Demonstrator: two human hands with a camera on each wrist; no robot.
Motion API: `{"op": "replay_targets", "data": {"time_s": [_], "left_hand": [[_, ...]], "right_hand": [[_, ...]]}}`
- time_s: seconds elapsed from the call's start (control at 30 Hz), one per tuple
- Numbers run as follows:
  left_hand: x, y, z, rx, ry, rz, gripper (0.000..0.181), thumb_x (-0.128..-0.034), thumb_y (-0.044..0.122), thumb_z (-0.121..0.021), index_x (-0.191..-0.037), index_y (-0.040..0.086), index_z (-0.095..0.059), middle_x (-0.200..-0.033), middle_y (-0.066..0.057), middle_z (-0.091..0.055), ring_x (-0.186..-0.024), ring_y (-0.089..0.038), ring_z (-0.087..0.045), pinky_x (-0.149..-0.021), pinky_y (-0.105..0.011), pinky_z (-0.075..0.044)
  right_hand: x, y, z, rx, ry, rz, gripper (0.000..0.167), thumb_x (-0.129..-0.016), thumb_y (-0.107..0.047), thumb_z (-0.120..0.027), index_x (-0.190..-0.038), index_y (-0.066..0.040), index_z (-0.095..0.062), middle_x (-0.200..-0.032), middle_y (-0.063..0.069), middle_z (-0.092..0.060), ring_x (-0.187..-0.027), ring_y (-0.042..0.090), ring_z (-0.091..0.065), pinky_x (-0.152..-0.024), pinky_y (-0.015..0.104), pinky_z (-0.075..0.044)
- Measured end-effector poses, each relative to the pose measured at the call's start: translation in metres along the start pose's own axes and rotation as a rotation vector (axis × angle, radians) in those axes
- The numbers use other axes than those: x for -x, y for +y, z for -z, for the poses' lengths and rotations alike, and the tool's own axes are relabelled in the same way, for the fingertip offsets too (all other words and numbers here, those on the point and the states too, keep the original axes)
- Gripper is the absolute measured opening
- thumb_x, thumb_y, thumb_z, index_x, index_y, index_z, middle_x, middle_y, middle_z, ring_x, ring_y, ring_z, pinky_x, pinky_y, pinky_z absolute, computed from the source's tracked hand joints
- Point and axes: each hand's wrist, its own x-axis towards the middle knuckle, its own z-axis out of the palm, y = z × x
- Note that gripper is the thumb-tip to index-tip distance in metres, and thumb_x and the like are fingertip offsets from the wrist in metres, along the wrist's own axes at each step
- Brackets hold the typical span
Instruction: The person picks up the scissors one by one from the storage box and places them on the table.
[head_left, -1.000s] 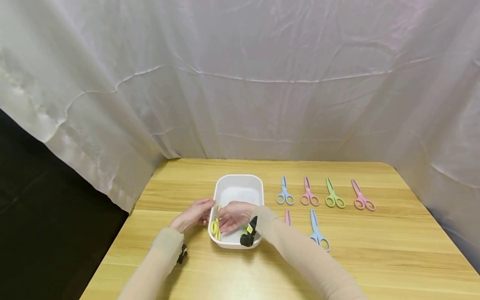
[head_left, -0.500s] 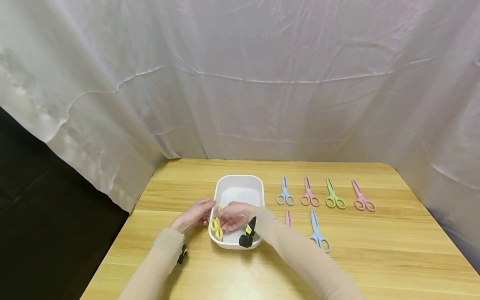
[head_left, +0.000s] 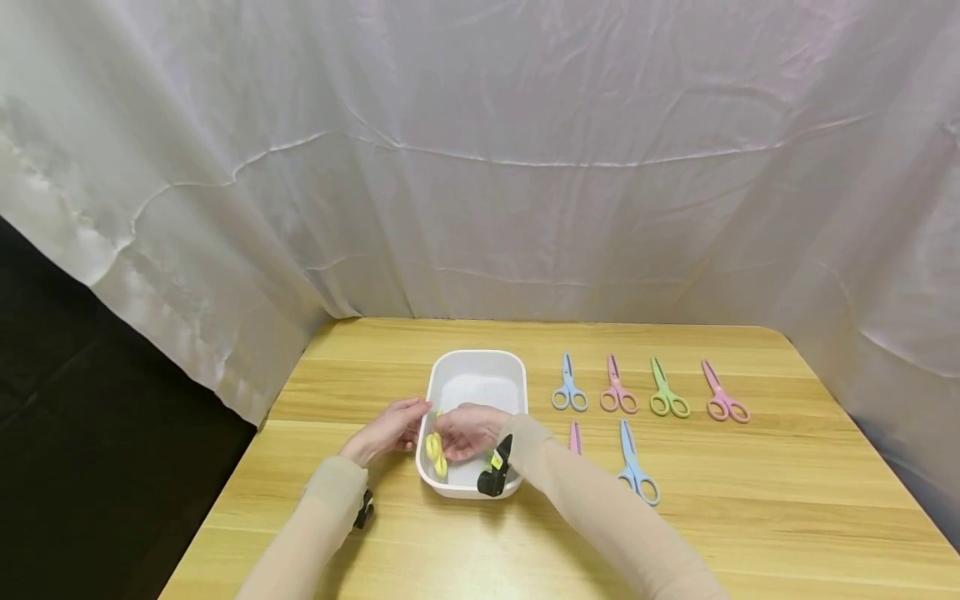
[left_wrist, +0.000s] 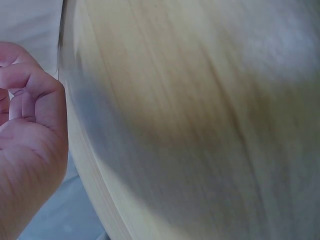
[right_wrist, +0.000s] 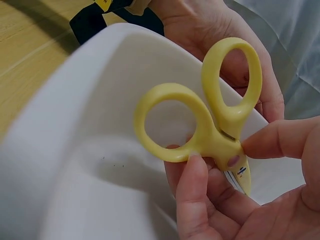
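Observation:
A pair of yellow scissors (head_left: 436, 454) is pinched by my right hand (head_left: 468, 429) inside the white plastic box (head_left: 480, 492). The right wrist view shows the scissors (right_wrist: 220, 142) with handle loops up and the thumb and fingers near the pivot; the blades are mostly hidden by the fingers. My left hand (head_left: 390, 429) rests at the box's left rim, outside the wall. In the left wrist view the left hand (left_wrist: 32, 120) has loosely bent fingers, with the contact out of frame. A bit of green (head_left: 487, 461) shows behind my right wrist, its kind unclear.
Right of the box lies a back row of blue scissors (head_left: 569, 393), pink scissors (head_left: 616, 393), green scissors (head_left: 667, 395) and another pink pair (head_left: 723, 402). In front are blue scissors (head_left: 633, 467) and pink scissors (head_left: 575, 437), partly behind my right arm. A curtain (head_left: 525, 233) hangs behind the table.
The yellow scissors have turned and shifted slightly in my right hand, their handle loops now lying differently at the box's left side. My left hand has stayed at the rim.

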Motion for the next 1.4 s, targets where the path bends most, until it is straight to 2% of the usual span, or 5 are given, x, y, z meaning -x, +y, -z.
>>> {"op": "replay_targets", "data": {"time_s": [0.47, 0.67, 0.83, 1.1, 1.4], "left_hand": [[0.001, 0.001, -0.004, -0.004, 0.005, -0.064, 0.032, -0.1036, 0.032, -0.047, -0.112, 0.006, -0.062, -0.069, 0.01, -0.056, -0.06, -0.003, -0.05, -0.057, -0.017, -0.042], [-0.001, 0.003, -0.011, -0.115, 0.141, -0.13, 0.031, -0.101, 0.025, -0.048, -0.1, -0.001, -0.063, -0.065, 0.008, -0.051, -0.057, -0.005, -0.047, -0.051, -0.018, -0.039], [-0.004, 0.005, -0.016, -0.172, 0.222, -0.131, 0.033, -0.099, 0.019, -0.05, -0.109, -0.007, -0.068, -0.079, -0.005, -0.066, -0.067, -0.007, -0.056, -0.058, -0.019, -0.046], [-0.008, 0.005, -0.02, -0.276, 0.317, -0.133, 0.028, -0.0933, 0.018, -0.055, -0.098, -0.001, -0.075, -0.091, -0.012, -0.074, -0.078, -0.014, -0.065, -0.066, -0.019, -0.052], [-0.009, 0.008, -0.024, -0.33, 0.365, -0.112, 0.025, -0.0917, 0.019, -0.058, -0.087, 0.0, -0.073, -0.089, -0.01, -0.074, -0.077, -0.014, -0.065, -0.063, -0.02, -0.053]], "right_hand": [[0.006, 0.0, 0.003, -0.031, 0.066, 0.049, 0.011, -0.09, -0.017, -0.056, -0.086, -0.008, -0.062, -0.073, 0.0, -0.058, -0.06, 0.008, -0.053, -0.055, 0.014, -0.046], [0.008, -0.001, 0.008, -0.045, 0.088, 0.075, 0.011, -0.089, -0.011, -0.047, -0.089, -0.005, -0.057, -0.074, 0.005, -0.064, -0.057, 0.008, -0.052, -0.052, 0.013, -0.043], [0.009, -0.001, 0.009, -0.061, 0.141, 0.071, 0.008, -0.091, -0.012, -0.046, -0.088, -0.006, -0.052, -0.071, 0.005, -0.063, -0.058, 0.01, -0.058, -0.05, 0.015, -0.047], [0.01, 0.0, 0.012, -0.092, 0.179, 0.084, 0.013, -0.095, -0.014, -0.049, -0.097, -0.003, -0.055, -0.069, 0.004, -0.062, -0.058, 0.011, -0.06, -0.05, 0.018, -0.052], [0.015, -0.001, 0.014, -0.114, 0.19, 0.124, 0.039, -0.096, -0.016, -0.051, -0.126, 0.008, -0.054, -0.08, 0.006, -0.067, -0.066, 0.012, -0.064, -0.056, 0.018, -0.055]]}}
